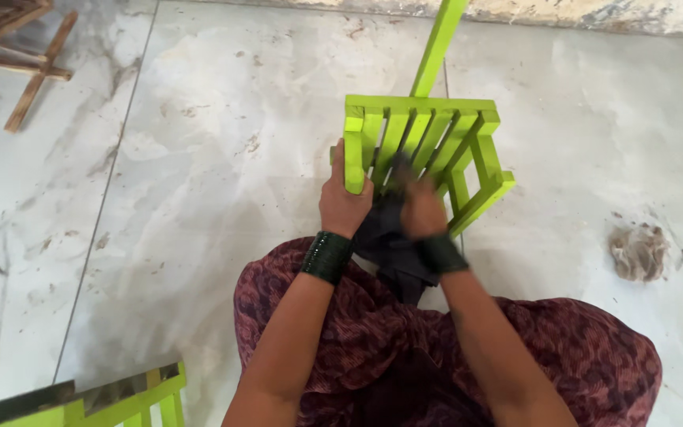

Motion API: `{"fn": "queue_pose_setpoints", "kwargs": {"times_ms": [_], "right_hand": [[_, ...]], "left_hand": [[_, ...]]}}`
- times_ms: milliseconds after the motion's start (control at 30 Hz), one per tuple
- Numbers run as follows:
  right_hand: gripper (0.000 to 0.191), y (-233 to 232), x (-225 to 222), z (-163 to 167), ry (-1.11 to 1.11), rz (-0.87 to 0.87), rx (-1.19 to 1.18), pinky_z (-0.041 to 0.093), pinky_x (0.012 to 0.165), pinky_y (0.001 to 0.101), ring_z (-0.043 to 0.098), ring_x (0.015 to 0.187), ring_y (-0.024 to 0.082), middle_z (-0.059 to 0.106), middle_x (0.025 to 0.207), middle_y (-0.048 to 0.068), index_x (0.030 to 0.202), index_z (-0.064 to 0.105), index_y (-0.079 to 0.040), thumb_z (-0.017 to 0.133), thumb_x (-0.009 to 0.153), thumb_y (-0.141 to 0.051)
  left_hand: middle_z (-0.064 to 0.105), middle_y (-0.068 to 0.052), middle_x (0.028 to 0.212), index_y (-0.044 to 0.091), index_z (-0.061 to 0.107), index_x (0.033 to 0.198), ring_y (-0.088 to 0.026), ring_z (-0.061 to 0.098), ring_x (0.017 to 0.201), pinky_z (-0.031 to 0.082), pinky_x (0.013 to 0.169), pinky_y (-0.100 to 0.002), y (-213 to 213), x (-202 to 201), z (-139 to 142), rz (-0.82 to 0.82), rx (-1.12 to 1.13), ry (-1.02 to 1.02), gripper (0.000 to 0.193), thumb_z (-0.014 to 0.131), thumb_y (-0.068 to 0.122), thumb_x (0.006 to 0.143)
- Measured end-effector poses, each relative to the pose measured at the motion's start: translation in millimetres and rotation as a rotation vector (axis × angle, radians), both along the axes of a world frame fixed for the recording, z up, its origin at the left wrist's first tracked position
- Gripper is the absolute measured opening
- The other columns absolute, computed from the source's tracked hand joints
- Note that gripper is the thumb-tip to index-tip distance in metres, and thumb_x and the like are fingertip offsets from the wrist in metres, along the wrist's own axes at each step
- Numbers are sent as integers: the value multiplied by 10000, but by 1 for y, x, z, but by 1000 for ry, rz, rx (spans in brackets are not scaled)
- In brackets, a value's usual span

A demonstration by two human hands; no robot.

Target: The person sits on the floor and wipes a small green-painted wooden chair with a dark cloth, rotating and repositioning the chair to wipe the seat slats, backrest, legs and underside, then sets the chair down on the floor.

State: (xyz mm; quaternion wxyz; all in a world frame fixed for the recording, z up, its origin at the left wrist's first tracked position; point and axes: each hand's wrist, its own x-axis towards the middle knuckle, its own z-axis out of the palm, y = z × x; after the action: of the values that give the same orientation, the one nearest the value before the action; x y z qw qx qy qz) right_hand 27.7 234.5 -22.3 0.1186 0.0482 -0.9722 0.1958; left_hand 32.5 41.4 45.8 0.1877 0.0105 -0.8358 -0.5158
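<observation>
No package, label, sign or screen appeared anywhere in the view.

matt green-painted wood rack, dark cloth

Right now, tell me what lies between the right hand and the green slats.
In the head view, a dark cloth lies between the right hand and the green slatted rack; motion blur hides the exact contact.
</observation>
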Motion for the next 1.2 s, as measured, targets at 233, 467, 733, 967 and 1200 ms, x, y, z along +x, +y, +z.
{"fn": "queue_pose_setpoints", "kwargs": {"times_ms": [233,467,733,967,1200], "right_hand": [[283,98,166,-54,-438,19,-382,568,923,386,757,1009,279,795,1076,133,1082,773,-110,557,943,-228],[407,144,141,73,-58,-357,-550,546,869,357,697,959,251,743,1068,176,1220,723,6,763,920,-267],[394,76,70,58,-21,-113,-724,578,875,351,704,977,196,735,1083,134,1141,693,-1,866,832,-173],[233,46,95,47,154,34,-733,564,842,341,664,938,169,682,1013,77,949,696,-16,880,811,-53],[155,24,91,94,347,80,-619,561,874,343,618,1030,207,609,1113,68,873,697,-40,838,812,-50]], "left_hand": [[761,-187,1012,182,325,1594,-396,742,846,591,699,-474,-4,-1,-2,-32,48,72,809,669,167,861],[777,-178,999,147,386,1580,-336,775,870,609,721,-412,1,-7,0,5,128,57,733,685,174,911],[693,-216,1305,25,418,1554,-271,730,1138,597,907,-372,-8,5,-12,-78,235,289,689,753,169,969],[770,-77,1039,14,666,1289,-96,696,894,586,796,-259,-19,-18,-9,72,476,71,456,811,229,914],[764,-20,985,-26,751,1125,-70,662,866,547,797,-233,-26,-18,-11,39,777,50,345,805,248,923]]}}
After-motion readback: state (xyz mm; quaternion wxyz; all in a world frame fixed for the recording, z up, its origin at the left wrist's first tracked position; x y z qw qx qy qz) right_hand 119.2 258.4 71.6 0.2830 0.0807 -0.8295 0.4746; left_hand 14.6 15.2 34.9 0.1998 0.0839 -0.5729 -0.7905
